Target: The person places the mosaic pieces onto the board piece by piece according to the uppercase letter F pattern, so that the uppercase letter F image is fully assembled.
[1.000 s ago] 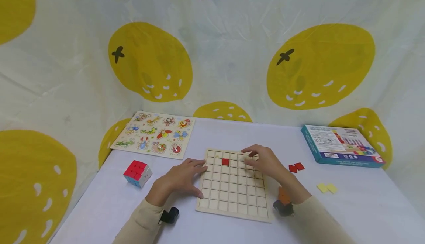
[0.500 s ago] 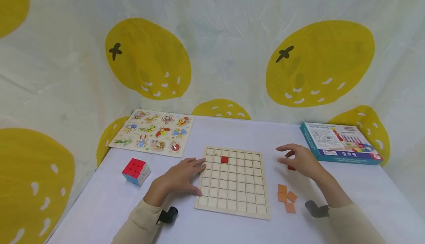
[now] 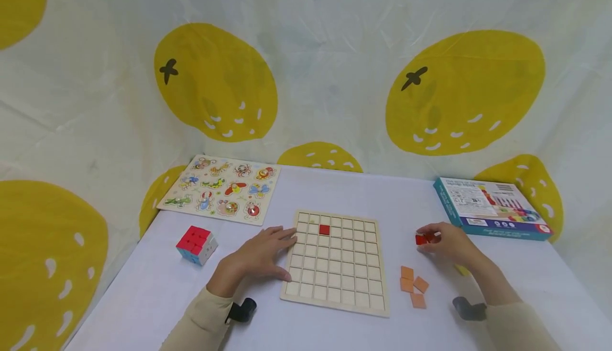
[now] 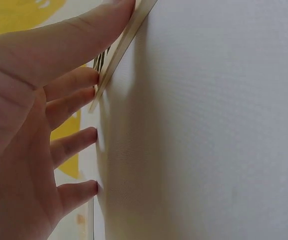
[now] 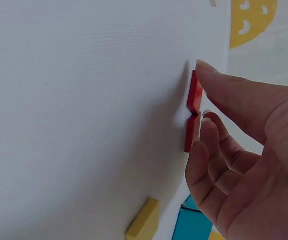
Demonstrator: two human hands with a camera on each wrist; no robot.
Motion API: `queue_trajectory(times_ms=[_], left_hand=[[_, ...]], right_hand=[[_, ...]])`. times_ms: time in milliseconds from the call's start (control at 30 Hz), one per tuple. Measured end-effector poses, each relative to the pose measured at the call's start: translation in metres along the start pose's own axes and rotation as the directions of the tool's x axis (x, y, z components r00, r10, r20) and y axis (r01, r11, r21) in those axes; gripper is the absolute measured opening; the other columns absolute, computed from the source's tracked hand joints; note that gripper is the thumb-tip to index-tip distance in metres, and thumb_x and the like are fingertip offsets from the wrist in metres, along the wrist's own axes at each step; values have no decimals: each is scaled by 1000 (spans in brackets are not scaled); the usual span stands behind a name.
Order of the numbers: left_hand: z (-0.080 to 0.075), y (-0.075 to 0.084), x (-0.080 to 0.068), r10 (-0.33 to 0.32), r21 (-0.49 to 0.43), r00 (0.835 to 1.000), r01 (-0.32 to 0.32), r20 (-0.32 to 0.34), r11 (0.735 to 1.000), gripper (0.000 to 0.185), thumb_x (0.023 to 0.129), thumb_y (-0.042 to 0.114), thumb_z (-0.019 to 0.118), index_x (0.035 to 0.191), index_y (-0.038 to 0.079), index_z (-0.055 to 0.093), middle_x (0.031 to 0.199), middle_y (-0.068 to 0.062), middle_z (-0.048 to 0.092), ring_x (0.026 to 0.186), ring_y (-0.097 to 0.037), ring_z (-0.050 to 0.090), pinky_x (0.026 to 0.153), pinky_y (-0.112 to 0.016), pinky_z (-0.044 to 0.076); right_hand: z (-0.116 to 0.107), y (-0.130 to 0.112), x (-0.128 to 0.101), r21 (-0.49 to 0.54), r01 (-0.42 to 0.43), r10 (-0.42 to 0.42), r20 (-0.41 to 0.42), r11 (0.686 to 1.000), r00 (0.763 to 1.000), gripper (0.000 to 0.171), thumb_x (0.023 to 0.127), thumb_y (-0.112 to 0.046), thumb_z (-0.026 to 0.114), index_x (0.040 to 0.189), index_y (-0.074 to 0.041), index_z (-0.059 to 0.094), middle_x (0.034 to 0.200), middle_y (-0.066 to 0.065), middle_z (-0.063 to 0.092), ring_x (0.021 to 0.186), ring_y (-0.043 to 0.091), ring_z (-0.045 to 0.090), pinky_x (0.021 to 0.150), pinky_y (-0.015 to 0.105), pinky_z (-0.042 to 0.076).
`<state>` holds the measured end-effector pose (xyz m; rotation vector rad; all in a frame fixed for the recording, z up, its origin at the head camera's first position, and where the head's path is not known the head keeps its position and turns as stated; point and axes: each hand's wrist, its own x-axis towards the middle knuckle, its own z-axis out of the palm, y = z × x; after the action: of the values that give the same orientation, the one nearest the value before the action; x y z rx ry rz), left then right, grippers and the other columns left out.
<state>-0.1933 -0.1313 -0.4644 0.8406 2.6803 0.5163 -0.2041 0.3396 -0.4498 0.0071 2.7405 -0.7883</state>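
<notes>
A wooden grid board (image 3: pixel 291 287) lies in the middle of the white table, with one red tile (image 3: pixel 324 229) set in its second row. My left hand (image 3: pixel 274 253) rests flat beside the board, its straight fingers (image 4: pixel 79 82) touching the board's left edge (image 4: pixel 121 47). To the right of the board, my right hand (image 3: pixel 430 239) pinches two red tiles (image 3: pixel 422 239) that lie on the table. In the right wrist view the thumb sits on the upper end of the red tiles (image 5: pixel 193 112) and the curled fingers (image 5: pixel 208 135) close on their side.
Three orange tiles (image 3: pixel 413 285) lie right of the board. A yellow tile (image 5: pixel 143 220) sits by my right wrist. A blue box (image 3: pixel 492 209) stands at the far right, a colour cube (image 3: pixel 196 245) at the left, an animal puzzle (image 3: pixel 221 189) behind it.
My right hand left the board's upper right, swung right across the table and closed on the red tiles. The left hand stayed at the board's edge.
</notes>
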Motion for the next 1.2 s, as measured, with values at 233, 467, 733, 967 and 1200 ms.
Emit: queue_trajectory(times_ms=[233, 467, 733, 967, 1200], left_hand=[[-3, 3, -2, 13, -22, 1000, -13, 1, 1000, 90, 77, 47, 86, 152, 12, 50, 165, -4, 40, 154, -38, 32, 121, -61, 35], [-4, 4, -2, 3, -24, 1000, -3, -1, 1000, 90, 76, 47, 87, 151, 12, 51, 165, -3, 40, 154, -38, 32, 119, -63, 37], [-3, 3, -1, -11, -20, 1000, 11, 2, 1000, 90, 76, 48, 87, 151, 15, 51, 165, -1, 40, 155, -36, 31, 118, -63, 38], [-1, 1, -1, -14, -31, 1000, 14, 4, 999, 90, 76, 48, 87, 151, 15, 51, 165, -1, 40, 155, -36, 31, 117, -64, 38], [-2, 1, -1, -19, -23, 1000, 19, 6, 1000, 90, 76, 49, 87, 151, 15, 51, 166, 0, 39, 155, -35, 31, 117, -64, 39]], right_hand=[[2, 6, 2, 16, -1, 1, -23, 1000, 1000, 47, 88, -19, 80, 128, -1, 65, 121, 23, 66, 107, 30, 61, 93, 46, 61], [3, 7, 4, 8, 0, 0, -33, 1000, 999, 44, 88, -18, 80, 124, 1, 65, 117, 22, 66, 104, 29, 60, 93, 46, 61], [-2, 5, 0, 27, 1, 0, -36, 1000, 999, 47, 94, -25, 74, 130, 2, 59, 124, 25, 64, 108, 34, 60, 92, 44, 62], [-8, -1, -1, 90, 18, -10, -84, 996, 996, 47, 95, -20, 72, 133, 3, 57, 125, 26, 65, 103, 28, 65, 81, 25, 62], [-10, -9, 0, 131, 16, -4, -89, 991, 996, 47, 96, -20, 71, 137, -1, 57, 129, 26, 64, 105, 27, 65, 82, 23, 60]])
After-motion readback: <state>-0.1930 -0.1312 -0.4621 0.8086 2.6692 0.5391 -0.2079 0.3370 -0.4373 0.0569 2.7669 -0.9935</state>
